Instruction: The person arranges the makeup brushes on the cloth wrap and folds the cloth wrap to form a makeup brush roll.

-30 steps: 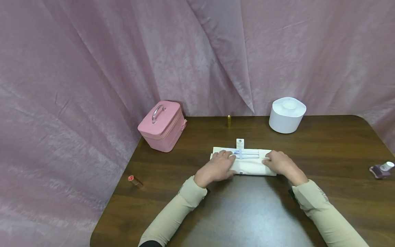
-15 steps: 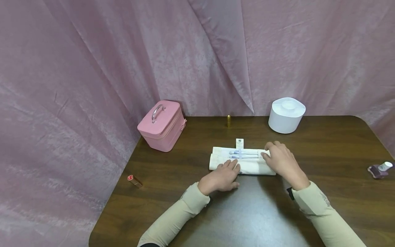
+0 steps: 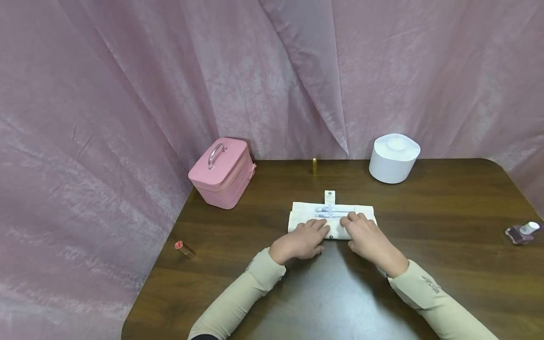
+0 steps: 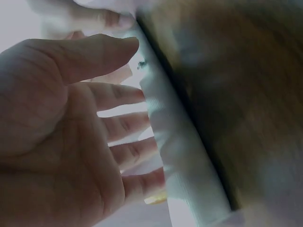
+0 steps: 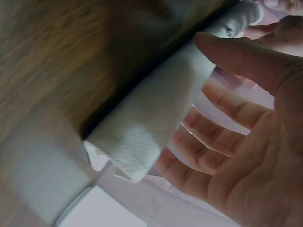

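Observation:
A white cloth brush roll [image 3: 302,209], partly folded, lies on the dark wooden table. Slim makeup brushes [image 3: 342,209] show in its uncovered strip under a light band, and a strap [image 3: 329,197] with a snap points away at the far side. My left hand [image 3: 299,240] rests its straight fingers on the folded part, left of the dark snap [image 3: 331,237]. On the right part lie the lightly bent fingers of my right hand [image 3: 369,240]. Both wrist views show the fold's rounded edge, the cloth [image 4: 177,137] between fingers and table; neither hand visibly pinches it.
A pink vanity case [image 3: 221,174] stands at the back left, a white lidded container [image 3: 392,163] at the back right. A gold tube [image 3: 314,166] stands between them. Lipstick [image 3: 184,249] is at left, a nail polish bottle [image 3: 522,233] at right. Pink curtains hang behind.
My left hand has slid toward the near edge of the brush roll. My right hand has moved from its right end inward, nearer the left hand. The roll has barely shifted.

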A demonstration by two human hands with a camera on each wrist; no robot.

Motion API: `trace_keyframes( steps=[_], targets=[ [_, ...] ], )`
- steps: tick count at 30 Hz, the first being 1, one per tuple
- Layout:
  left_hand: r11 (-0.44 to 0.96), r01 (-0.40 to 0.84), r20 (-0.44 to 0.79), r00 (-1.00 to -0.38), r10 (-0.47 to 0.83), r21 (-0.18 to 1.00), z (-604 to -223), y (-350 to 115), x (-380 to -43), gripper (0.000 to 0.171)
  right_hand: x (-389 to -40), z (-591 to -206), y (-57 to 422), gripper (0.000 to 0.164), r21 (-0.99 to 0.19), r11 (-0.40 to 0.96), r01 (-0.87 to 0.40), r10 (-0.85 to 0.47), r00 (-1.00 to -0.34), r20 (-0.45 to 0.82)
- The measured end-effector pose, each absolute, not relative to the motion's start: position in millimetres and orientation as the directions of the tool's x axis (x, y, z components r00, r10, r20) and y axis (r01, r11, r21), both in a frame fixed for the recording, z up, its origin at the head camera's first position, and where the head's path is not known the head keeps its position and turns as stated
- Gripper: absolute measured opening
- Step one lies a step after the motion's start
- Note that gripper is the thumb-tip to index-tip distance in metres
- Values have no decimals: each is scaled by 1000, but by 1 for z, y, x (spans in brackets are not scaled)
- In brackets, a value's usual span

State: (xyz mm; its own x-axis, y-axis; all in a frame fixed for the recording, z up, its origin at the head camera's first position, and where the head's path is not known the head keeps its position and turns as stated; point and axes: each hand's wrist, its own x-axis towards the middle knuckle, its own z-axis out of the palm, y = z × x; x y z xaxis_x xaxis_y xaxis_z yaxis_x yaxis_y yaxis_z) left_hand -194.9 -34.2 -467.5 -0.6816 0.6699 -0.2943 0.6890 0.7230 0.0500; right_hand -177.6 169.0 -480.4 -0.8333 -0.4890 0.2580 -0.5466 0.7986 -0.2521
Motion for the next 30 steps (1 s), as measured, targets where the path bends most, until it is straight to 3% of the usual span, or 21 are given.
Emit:
trace_keyframes(
  steps=[7, 13, 20, 30],
  targets=[
    [729, 657, -165, -711, 684, 194, -475, -40, -211, 41, -188, -484, 176, 28, -276, 757, -593, -514, -800, 309],
    [729, 659, -64, -732, 678, 188, -483, -38, -221, 32, -196, -479, 182, 25, -365, 718, -593, -531, -805, 264],
    [709, 665, -54, -719, 693, 235, -482, -38, -232, 37, -207, -471, 188, 24, -454, 678, -579, -570, -803, 173],
    [711, 609, -76, -738, 670, 353, -476, -39, -251, 29, -239, -464, 198, 19, -602, 644, -473, -594, -805, -3]
  ],
)
